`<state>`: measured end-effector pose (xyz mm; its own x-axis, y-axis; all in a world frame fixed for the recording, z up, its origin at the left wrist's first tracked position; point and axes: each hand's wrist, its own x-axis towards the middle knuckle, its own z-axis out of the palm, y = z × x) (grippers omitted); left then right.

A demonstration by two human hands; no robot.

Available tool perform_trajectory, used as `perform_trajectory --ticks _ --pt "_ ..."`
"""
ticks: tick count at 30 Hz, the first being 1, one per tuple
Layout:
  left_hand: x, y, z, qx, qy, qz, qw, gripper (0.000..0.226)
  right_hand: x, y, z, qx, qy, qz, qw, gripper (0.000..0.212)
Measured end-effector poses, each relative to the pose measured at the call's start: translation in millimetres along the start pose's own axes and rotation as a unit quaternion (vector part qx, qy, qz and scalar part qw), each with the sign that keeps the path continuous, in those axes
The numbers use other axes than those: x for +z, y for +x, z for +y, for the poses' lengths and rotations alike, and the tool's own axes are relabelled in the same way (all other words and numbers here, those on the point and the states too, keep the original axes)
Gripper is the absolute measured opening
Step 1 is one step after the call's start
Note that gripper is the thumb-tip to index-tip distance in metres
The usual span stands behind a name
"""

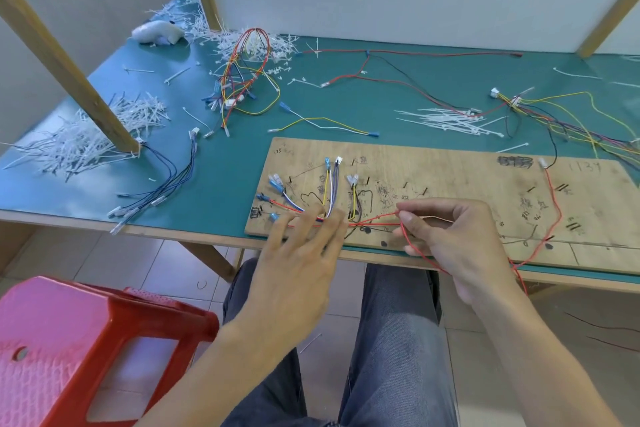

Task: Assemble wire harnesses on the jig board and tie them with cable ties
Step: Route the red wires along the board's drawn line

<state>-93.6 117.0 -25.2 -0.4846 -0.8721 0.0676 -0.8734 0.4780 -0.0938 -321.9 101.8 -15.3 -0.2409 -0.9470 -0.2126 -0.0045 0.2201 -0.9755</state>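
Observation:
A wooden jig board lies at the table's near edge, with pegs and handwritten marks. Several coloured wires with small connectors fan out over its left part and meet near the front edge. My left hand rests with straight, spread fingers on that meeting point. My right hand pinches a red wire between thumb and forefinger just right of the bundle. That red wire loops below my palm and runs up the board to a white connector.
A pile of white cable ties lies behind the board, and more ties lie heaped at the left by a wooden post. Finished harnesses and loose wires cover the green table. A red stool stands at lower left.

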Motion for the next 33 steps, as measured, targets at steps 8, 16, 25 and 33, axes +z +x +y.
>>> perform_trajectory --ticks 8,16,25,33 --pt "2.5 2.4 6.0 0.012 -0.008 -0.010 1.000 0.096 8.9 13.2 -5.8 0.010 -0.005 0.010 1.000 0.017" --pt "3.5 0.9 1.1 0.032 -0.007 -0.026 0.999 0.089 12.1 24.9 -6.4 -0.022 -0.063 0.022 0.998 0.019" --pt "18.4 -7.7 5.4 0.084 0.109 -0.013 0.990 0.079 31.9 44.6 -10.2 -0.153 -0.261 0.061 0.951 0.013" --pt "8.8 -2.0 0.4 0.070 0.048 -0.027 0.996 0.093 60.8 57.2 -21.7 -0.222 -0.430 0.084 0.871 0.017"
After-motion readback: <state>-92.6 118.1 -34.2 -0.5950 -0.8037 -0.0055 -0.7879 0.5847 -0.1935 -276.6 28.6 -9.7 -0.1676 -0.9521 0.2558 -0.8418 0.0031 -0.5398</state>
